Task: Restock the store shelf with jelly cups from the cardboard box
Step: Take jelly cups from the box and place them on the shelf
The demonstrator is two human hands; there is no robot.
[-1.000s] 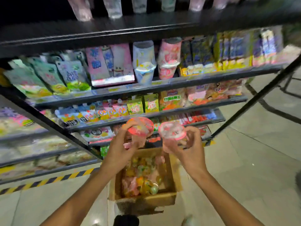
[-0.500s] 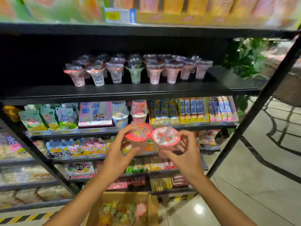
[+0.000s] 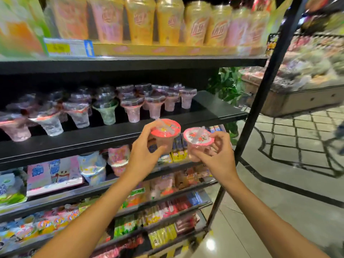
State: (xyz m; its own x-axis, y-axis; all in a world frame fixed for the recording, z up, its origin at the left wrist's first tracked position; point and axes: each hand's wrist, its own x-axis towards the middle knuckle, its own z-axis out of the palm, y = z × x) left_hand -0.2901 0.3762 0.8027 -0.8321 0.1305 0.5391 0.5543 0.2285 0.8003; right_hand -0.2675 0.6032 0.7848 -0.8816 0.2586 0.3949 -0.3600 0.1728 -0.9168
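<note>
My left hand (image 3: 142,151) grips a jelly cup (image 3: 165,132) with a red-rimmed lid, held upright just below the front lip of the black shelf (image 3: 214,116). My right hand (image 3: 216,155) holds a second jelly cup (image 3: 198,139) with a pink lid, close beside the first. On that black shelf stand several clear jelly cups (image 3: 133,108) in rows, filling its left and middle. The shelf's right end is bare. The cardboard box is out of view.
Tall orange and pink drink cups (image 3: 167,21) line the shelf above. Snack packets (image 3: 55,172) fill the lower shelves. A slanted black frame post (image 3: 260,101) bounds the rack on the right, with tiled floor (image 3: 279,183) beyond it.
Both hands have risen with their cups from over the box to the height of the jelly cup shelf. The view has tilted up, and the box has dropped out of sight.
</note>
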